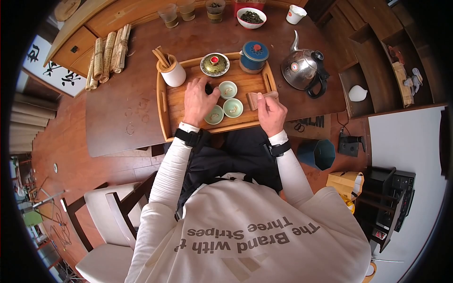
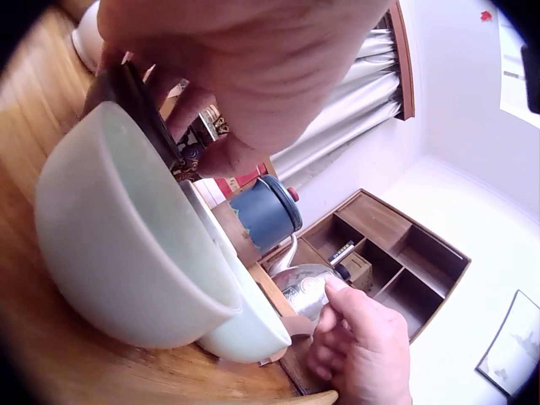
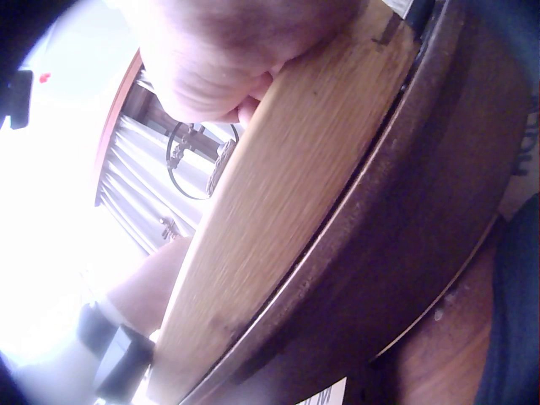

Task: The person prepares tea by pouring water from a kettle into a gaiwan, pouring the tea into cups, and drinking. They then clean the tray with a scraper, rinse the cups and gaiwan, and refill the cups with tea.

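Note:
My left hand (image 1: 200, 100) reaches over the tray beside the pale green cups. Its thumb and fingers are bent around a small dark brown piece (image 2: 139, 105) whose full shape is hidden by the hand. Three green cups stand close by: one cup (image 1: 227, 89) at the back, a second cup (image 1: 233, 108) in front of it and a third cup (image 1: 214, 116) by the left wrist. At the tray's right side, my right hand (image 1: 272, 113) pinches a flat brown piece (image 1: 253, 101) between thumb and fingers. In the right wrist view that piece is hidden behind the tray's wall.
The wooden tray (image 1: 163, 113) also bears a white holder (image 1: 173, 75) with wooden tools, a lidded bowl (image 1: 214, 64) and a blue-topped pot (image 1: 255, 56). A steel kettle (image 1: 299, 70) stands to the right. Bamboo scrolls (image 1: 107, 54) lie left; a tea-leaf bowl (image 1: 251, 18) stands behind.

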{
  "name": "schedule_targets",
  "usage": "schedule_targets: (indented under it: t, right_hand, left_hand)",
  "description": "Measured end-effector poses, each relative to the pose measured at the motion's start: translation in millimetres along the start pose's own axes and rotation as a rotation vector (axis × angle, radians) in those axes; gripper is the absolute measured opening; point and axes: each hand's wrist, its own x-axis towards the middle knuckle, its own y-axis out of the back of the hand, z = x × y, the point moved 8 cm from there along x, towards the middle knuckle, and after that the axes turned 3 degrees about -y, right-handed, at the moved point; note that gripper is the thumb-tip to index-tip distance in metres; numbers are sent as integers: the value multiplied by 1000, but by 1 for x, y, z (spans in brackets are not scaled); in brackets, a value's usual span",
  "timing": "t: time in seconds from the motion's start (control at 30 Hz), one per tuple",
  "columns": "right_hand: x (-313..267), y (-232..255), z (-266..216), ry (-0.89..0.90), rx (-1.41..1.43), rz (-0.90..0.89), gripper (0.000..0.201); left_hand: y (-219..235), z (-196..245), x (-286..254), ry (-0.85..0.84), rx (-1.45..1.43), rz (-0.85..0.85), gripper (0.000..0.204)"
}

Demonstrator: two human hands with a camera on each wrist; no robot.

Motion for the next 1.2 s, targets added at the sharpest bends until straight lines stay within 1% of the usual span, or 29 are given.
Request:
schedule_targets:
  t: [0.03,0.1,0.13,0.2,0.23,0.3,0.33,0.4,0.5,0.83,0.93,1.0,1.13,1.2]
  right_hand:
    - [0,0,0,0,0,0,28]
    - [0,1,-2,14,-4,4,28]
    - [1,1,-3,14,-4,4,28]
    - [1,1,-4,14,-2,6,28]
    - [1,1,-3,14,-2,7,28]
    - [0,1,-2,8,-6,0,28]
    - [0,1,-2,8,-6,0,28]
    - [0,0,-2,7,2,3,28]
    - [-1,0,1,1,-5,-1,29]
    - [0,1,0,4,-6,4,29]
    - [0,1,0,14,-12,6,28]
    - [0,1,-1,15,-1,5,28]
    - [0,1,-2,25,7,20,29]
    - [0,1,-1,24,-7,11,28]
  left_hand:
    - [-1,-1,-1,0,0,0,44]
    - [-5,8,-5,-138,2,2,44]
    - [-5,8,-6,-138,3,2,44]
    - [-7,16,-9,-246,93,-2,48]
    - [-5,18,-9,-246,93,-2,48]
    - [-5,25,-8,-264,108,-15,55]
    - [-3,28,-7,-264,108,-15,55]
    - [-7,32,-5,-265,132,-67,59]
    - [-14,30,-4,-280,101,-72,61]
    - [-16,31,0,-217,68,-97,57]
    - [-10,33,-3,-212,41,-65,56]
    - [3,41,-9,-236,20,17,55]
    - [17,46,-21,-224,-30,72,52]
    - [24,42,-25,-150,-120,130,52]
